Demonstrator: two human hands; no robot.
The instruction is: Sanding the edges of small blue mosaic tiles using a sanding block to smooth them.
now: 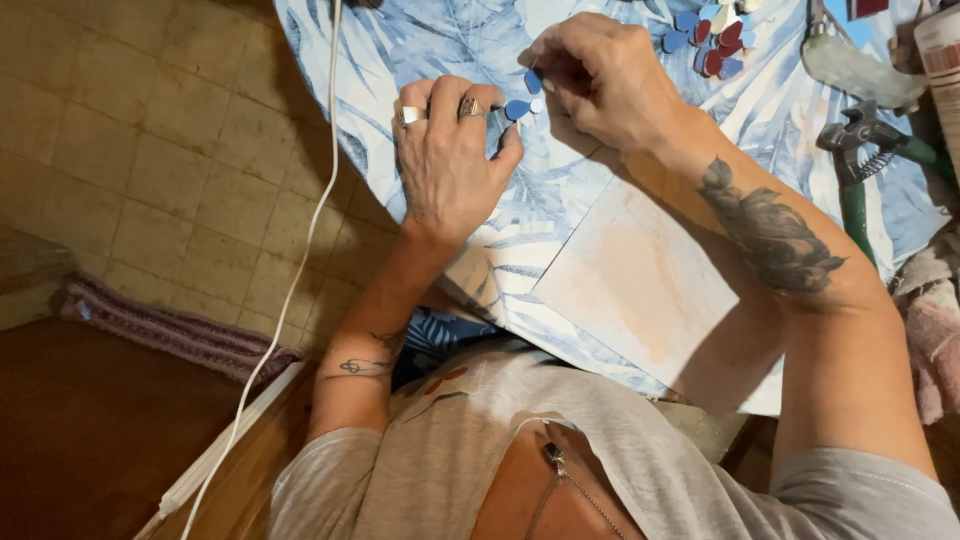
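Now, going left to right: your left hand (447,165) lies flat near the table's (640,280) left edge, grip released, fingertips steadying a blue teardrop piece (517,109). Your right hand (600,75) pinches a second blue piece (533,81) just above it. You seem to be positioning pieces; a small, careful nudge looks called for. Spare pieces (710,40) and green-handled nippers (860,150) sit toward the right.
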